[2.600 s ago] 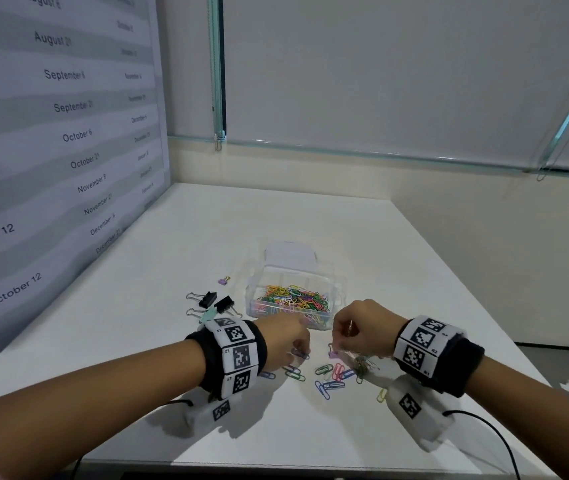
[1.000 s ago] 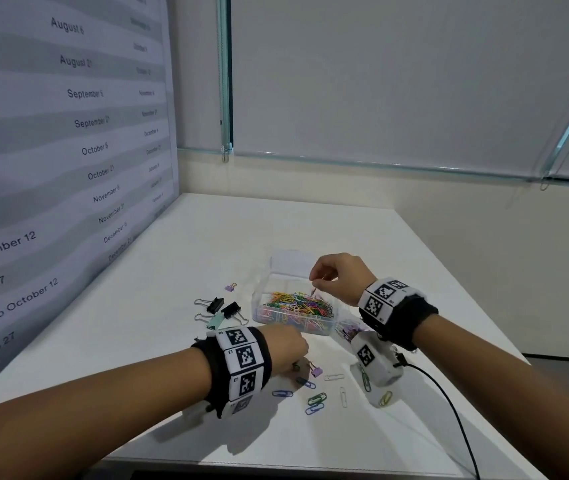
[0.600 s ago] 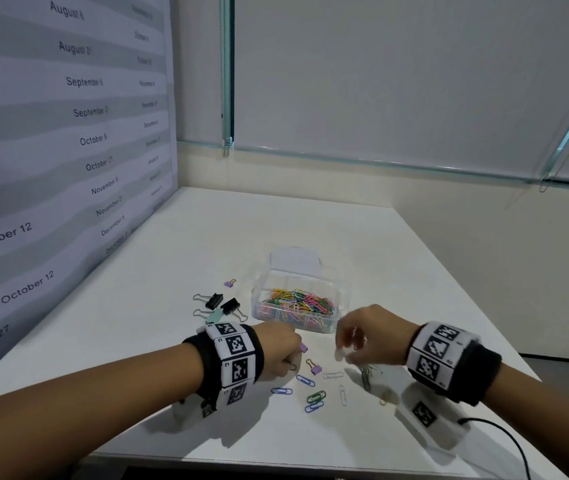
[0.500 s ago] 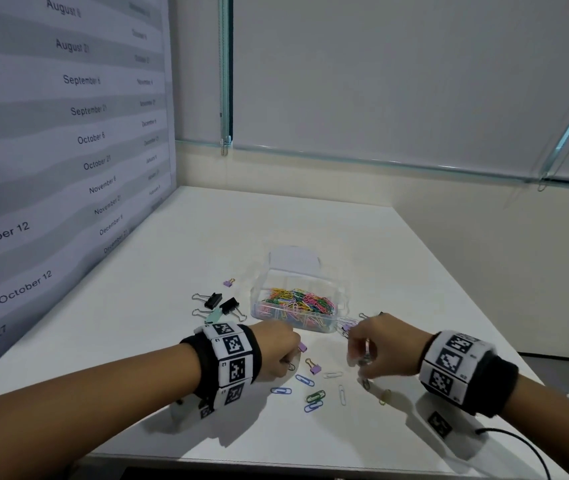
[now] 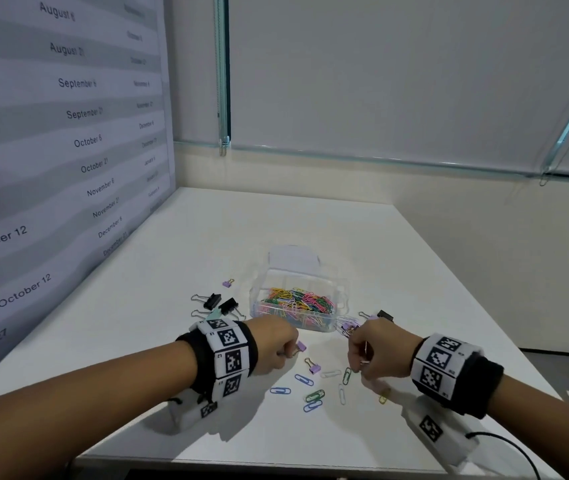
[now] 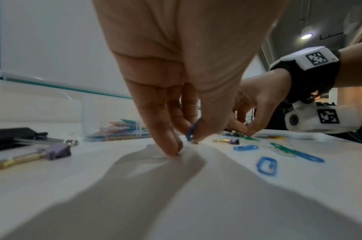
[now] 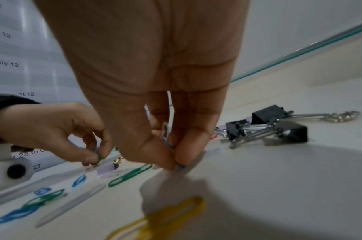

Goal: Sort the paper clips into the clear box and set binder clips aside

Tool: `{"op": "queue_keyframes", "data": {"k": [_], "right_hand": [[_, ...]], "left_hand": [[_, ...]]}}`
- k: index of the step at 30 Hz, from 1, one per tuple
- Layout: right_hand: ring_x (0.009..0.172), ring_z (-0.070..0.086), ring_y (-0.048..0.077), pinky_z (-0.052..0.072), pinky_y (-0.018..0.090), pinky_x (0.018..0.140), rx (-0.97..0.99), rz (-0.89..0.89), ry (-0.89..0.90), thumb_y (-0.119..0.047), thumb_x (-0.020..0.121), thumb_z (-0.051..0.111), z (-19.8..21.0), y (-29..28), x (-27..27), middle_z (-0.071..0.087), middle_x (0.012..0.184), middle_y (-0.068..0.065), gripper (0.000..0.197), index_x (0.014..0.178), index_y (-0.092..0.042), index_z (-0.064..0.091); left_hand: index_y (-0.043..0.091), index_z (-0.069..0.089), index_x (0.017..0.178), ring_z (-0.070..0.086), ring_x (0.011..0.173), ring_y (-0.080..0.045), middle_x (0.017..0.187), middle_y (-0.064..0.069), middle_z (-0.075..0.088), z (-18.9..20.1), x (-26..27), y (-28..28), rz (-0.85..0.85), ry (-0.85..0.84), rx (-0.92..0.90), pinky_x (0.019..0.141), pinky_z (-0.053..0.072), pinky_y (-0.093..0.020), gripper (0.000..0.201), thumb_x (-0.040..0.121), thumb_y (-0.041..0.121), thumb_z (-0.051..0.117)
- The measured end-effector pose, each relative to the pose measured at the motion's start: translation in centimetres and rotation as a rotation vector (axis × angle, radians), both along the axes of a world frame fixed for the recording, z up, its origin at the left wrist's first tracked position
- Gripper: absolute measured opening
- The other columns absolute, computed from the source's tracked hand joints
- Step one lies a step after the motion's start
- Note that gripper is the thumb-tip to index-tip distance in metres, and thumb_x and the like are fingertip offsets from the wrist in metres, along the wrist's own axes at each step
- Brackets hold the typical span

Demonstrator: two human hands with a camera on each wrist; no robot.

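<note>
The clear box stands open mid-table, holding several coloured paper clips. Loose paper clips lie on the white table between my hands. My left hand is down at the table beside a purple binder clip. In the left wrist view my left hand pinches a blue paper clip between thumb and fingers. My right hand is low at the right of the loose clips. In the right wrist view my right hand pinches a pale paper clip upright, fingertips at the table.
Black binder clips and a small purple one lie left of the box. More black binder clips lie right of it. A yellow paper clip lies near my right wrist. A calendar wall stands on the left, and the table runs back to it.
My right hand has come back from above the box, down to the loose clips, and now pinches one. My left hand has stayed by the purple binder clip.
</note>
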State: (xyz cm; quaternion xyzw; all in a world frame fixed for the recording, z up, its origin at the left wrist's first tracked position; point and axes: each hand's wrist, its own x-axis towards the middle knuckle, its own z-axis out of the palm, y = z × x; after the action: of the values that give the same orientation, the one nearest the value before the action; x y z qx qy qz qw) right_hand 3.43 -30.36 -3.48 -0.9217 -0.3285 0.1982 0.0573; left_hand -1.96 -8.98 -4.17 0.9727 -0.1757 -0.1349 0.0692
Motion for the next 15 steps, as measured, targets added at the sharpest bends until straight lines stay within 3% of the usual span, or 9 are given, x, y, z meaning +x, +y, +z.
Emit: {"op": "queue_keyframes", "data": {"k": [3,6,9,11,15], "right_hand": [[0.054,0.050,0.001,0.042,0.013,0.055,0.012,0.027,0.009,-0.002,0.067,0.064,0.3,0.3,0.3,0.062,0.068,-0.007,0.030,0.058,-0.030,0.056],[0.055,0.052,-0.002,0.045,0.009,0.059,0.078,0.030,-0.050,-0.005,0.072,0.065,1.5,1.2,1.0,0.067,0.070,-0.006,0.019,0.068,-0.024,0.065],[0.058,0.054,-0.006,0.041,0.003,0.054,0.210,-0.007,-0.104,-0.004,0.075,0.066,3.4,2.5,1.9,0.058,0.064,-0.019,0.016,0.074,-0.021,0.069],[0.053,0.056,-0.009,0.043,0.002,0.054,0.315,-0.035,-0.136,-0.004,0.075,0.068,4.5,3.5,2.6,0.058,0.061,-0.020,0.013,0.076,-0.016,0.072],[0.055,0.060,0.000,0.052,0.016,0.068,0.453,-0.114,-0.202,-0.005,0.079,0.066,5.4,5.5,3.7,0.065,0.066,-0.009,0.011,0.080,-0.013,0.073]], "left_hand": [[0.007,0.062,0.105,0.057,0.095,-0.022,0.110,-0.008,0.064,1.0,0.8,0.6,0.044,-0.031,-0.048,0.072,0.035,-0.021,0.020,0.088,0.008,0.051],[0.008,0.065,0.104,0.060,0.097,-0.020,0.109,-0.007,0.065,2.6,1.8,1.1,0.096,-0.128,-0.132,0.072,0.037,-0.017,0.020,0.090,0.007,0.051],[0.010,0.066,0.102,0.057,0.088,-0.016,0.108,-0.004,0.066,4.0,2.9,1.6,0.187,-0.209,-0.197,0.074,0.039,-0.018,0.019,0.090,0.007,0.052],[0.010,0.067,0.102,0.058,0.091,-0.017,0.108,-0.005,0.066,4.6,3.7,1.9,0.226,-0.254,-0.213,0.075,0.040,-0.020,0.018,0.090,0.008,0.053],[0.010,0.066,0.106,0.060,0.104,-0.024,0.112,-0.008,0.066,4.5,5.3,2.3,0.294,-0.263,-0.182,0.085,0.045,-0.028,0.021,0.090,0.006,0.052]]}}
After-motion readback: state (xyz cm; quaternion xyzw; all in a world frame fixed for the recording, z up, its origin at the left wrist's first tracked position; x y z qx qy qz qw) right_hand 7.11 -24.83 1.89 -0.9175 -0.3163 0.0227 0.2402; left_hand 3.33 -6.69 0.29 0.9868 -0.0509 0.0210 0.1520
